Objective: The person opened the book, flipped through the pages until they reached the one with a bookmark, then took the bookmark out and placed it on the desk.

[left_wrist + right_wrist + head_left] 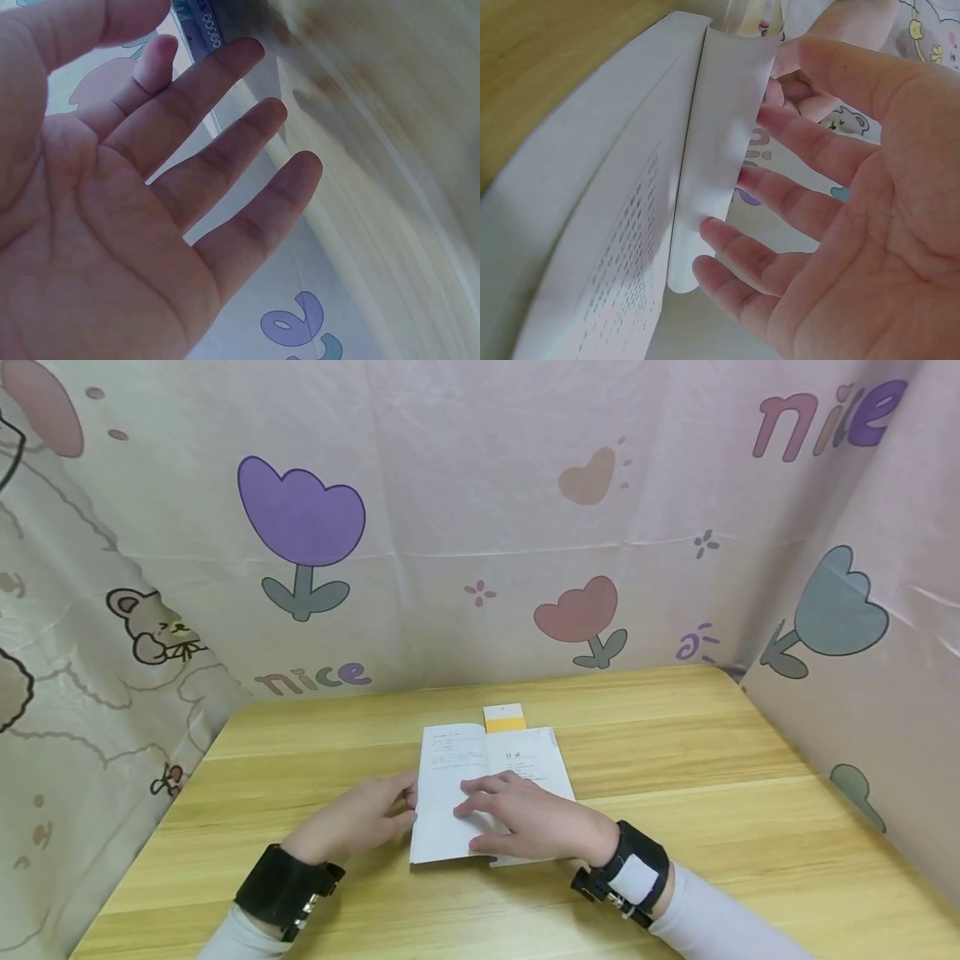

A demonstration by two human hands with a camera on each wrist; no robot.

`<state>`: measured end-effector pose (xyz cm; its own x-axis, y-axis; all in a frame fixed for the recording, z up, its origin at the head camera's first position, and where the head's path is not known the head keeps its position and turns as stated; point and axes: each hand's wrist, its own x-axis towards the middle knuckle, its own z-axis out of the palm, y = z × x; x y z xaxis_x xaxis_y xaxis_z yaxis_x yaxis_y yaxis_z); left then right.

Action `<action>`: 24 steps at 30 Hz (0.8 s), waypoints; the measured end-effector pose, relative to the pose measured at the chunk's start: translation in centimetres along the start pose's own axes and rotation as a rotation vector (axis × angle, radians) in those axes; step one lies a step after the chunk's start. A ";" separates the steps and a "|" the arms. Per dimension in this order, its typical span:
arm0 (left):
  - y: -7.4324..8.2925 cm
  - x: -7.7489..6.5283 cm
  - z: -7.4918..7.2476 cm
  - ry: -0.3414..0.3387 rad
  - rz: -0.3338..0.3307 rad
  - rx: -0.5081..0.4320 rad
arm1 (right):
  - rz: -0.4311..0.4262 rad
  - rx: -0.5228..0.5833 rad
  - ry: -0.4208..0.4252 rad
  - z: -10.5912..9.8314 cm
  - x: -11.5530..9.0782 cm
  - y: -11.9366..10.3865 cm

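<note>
An open book (450, 793) lies on the wooden table, its pages printed with small text. At the book's left edge is my left hand (356, 814), thumb and fingertips close to the cover. The left wrist view shows that hand (127, 210) with its fingers spread and nearly straight; part of a blue cover edge (201, 30) shows behind the fingertips. My right hand (525, 818) lies over the middle of the book. In the right wrist view its slightly bent fingertips touch a curved white page (720, 142) beside the printed page (622, 247). A white and yellow card (504, 718) sticks out past the book's top edge.
The wooden table (712, 760) extends around the book on all sides. A patterned cloth (435, 527) with flowers and letters hangs behind it and along both sides. Dark bands (285, 889) with small devices are strapped round both wrists.
</note>
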<state>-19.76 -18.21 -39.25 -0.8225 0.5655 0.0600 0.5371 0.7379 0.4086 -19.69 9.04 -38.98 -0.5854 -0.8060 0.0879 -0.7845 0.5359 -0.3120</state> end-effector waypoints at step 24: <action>1.2 0.4 2.1 -0.049 -0.008 0.088 | 0.026 -0.067 -0.056 -0.2 0.7 -0.5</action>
<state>-19.05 -16.34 -40.69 -0.8181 0.5750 0.0111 0.5464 0.7711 0.3268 -19.77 8.27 -38.54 -0.5952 -0.8031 0.0271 -0.7820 0.5712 -0.2493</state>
